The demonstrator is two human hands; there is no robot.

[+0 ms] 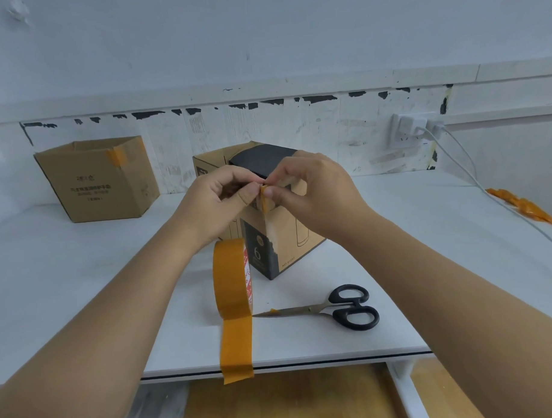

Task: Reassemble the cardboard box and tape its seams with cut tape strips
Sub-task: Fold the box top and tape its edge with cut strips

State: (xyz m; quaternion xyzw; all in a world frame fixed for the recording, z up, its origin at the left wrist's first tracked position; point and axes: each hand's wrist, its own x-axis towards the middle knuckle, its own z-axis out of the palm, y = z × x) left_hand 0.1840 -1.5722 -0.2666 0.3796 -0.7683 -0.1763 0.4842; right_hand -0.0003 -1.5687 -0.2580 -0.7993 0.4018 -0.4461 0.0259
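Note:
A brown and black cardboard box (285, 239) stands upright in the middle of the white table, its top flaps partly open. My left hand (218, 201) and my right hand (311, 192) meet at its near top corner, both pinching a short orange tape strip (264, 200) against that vertical edge. An orange tape roll (231, 279) stands on edge in front of the box, its loose end running over the table's front edge. Black-handled scissors (334, 308) lie shut to the right of the roll.
A second cardboard box (98, 180) with orange tape on its rim stands at the back left. A wall socket (406, 132) with a white cable (474, 180) is at the back right. Crumpled orange tape scraps (525, 208) lie at the right edge.

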